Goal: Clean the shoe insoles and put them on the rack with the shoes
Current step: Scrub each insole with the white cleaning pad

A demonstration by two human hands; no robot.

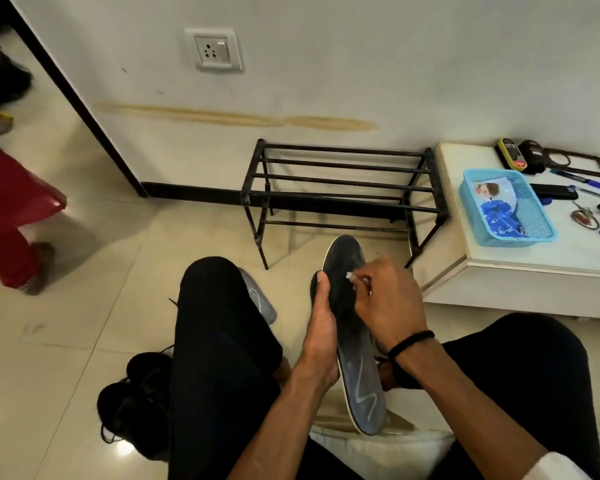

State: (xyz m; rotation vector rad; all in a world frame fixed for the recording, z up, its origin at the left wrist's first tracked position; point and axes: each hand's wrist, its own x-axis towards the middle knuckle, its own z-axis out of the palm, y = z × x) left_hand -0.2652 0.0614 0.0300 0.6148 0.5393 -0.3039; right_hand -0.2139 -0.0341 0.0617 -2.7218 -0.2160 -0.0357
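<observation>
A dark grey insole (359, 382) with a white rim is held upright between my knees. My left hand (321, 337) grips its left edge, thumb on top. My right hand (388, 303) presses a small white wad (350, 276) against the insole's upper part. A second grey insole (262, 299) lies on the floor behind my left knee, partly hidden. A pair of black shoes (136, 400) sits on the floor at the lower left. The black metal shoe rack (340, 192) stands bare against the wall.
A low white table (520, 271) at the right carries a blue basket (506, 206), polish containers, pens and small tools. A person in red clothing (14, 216) walks at the far left. A dark door frame (84, 109) runs down the wall's left end.
</observation>
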